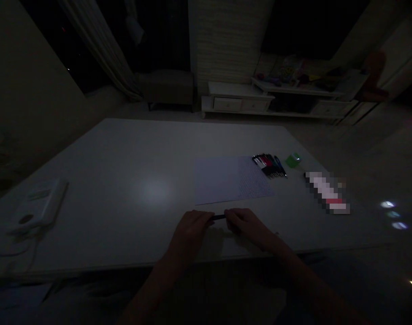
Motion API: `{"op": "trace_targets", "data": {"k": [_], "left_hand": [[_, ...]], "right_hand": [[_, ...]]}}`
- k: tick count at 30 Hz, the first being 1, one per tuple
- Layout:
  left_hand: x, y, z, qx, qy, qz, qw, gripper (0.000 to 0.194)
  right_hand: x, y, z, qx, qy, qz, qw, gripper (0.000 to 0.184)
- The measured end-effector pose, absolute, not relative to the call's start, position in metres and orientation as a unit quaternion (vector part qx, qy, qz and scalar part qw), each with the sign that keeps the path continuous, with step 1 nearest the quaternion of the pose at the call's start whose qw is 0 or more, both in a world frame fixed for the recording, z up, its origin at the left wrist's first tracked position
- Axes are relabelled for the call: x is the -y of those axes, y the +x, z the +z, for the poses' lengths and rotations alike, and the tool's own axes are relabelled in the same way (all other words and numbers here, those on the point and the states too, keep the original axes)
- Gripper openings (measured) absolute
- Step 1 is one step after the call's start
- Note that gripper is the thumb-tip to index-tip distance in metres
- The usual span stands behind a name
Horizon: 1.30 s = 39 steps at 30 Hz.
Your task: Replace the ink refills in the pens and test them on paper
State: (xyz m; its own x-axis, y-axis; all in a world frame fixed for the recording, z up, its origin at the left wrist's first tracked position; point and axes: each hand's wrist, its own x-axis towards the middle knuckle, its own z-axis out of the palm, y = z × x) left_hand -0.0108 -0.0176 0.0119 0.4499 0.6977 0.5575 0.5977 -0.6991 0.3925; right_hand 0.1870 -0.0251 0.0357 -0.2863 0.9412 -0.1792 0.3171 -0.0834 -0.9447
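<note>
Both of my hands rest near the front edge of a white table (pixel 131 153) in a dim room. My left hand (pixel 191 227) and my right hand (pixel 247 224) are closed on the two ends of a thin dark pen (pixel 219 217) held level between them. Just beyond the hands lies a white sheet of paper (pixel 231 179), its right part covered in fine writing.
Several pens (pixel 269 165) lie in a row right of the paper, with a small green object (pixel 293 160) beside them. A blurred white and red item (pixel 327 192) sits further right. A white box-like object (pixel 39 205) lies at the table's left. Low cabinets (pixel 238 103) stand behind.
</note>
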Motion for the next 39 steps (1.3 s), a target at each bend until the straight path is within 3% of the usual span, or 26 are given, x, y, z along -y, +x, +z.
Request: {"op": "trace_targets", "data": {"k": [3,10,12,15,18,23,27,34,39], "left_hand": [[0.017,-0.01,0.014,-0.381,0.848,0.362,0.064,0.017],[0.019,-0.013,0.011,-0.364,0.861,0.353,0.039,0.017],[0.019,-0.013,0.013,-0.412,0.834,0.361,0.064,0.018],[0.019,-0.012,0.021,-0.493,0.762,0.38,0.177,0.03],[0.021,-0.007,0.031,-0.485,0.737,0.362,0.301,0.043],[0.029,0.006,0.032,-0.457,0.745,0.334,0.354,0.045],[0.029,0.01,0.036,-0.445,0.745,0.348,0.353,0.037],[0.013,-0.001,0.032,-0.484,0.784,0.331,0.206,0.026],[0.008,-0.007,0.012,-0.475,0.85,0.22,0.06,0.031]], "right_hand": [[0.024,0.187,0.037,0.612,-0.51,0.515,0.316,0.035],[0.02,0.182,0.026,0.545,-0.517,0.584,0.307,0.05],[0.022,0.181,0.027,0.567,-0.552,0.517,0.325,0.045],[0.03,0.178,0.031,0.671,-0.567,0.315,0.359,0.032],[0.039,0.173,0.033,0.8,-0.474,0.184,0.318,0.044],[0.04,0.172,0.034,0.858,-0.441,0.096,0.244,0.031],[0.026,0.19,0.033,0.821,-0.506,0.054,0.257,0.021],[0.009,0.209,0.043,0.676,-0.617,0.162,0.368,0.017],[-0.004,0.211,0.044,0.53,-0.595,0.358,0.487,0.035]]}}
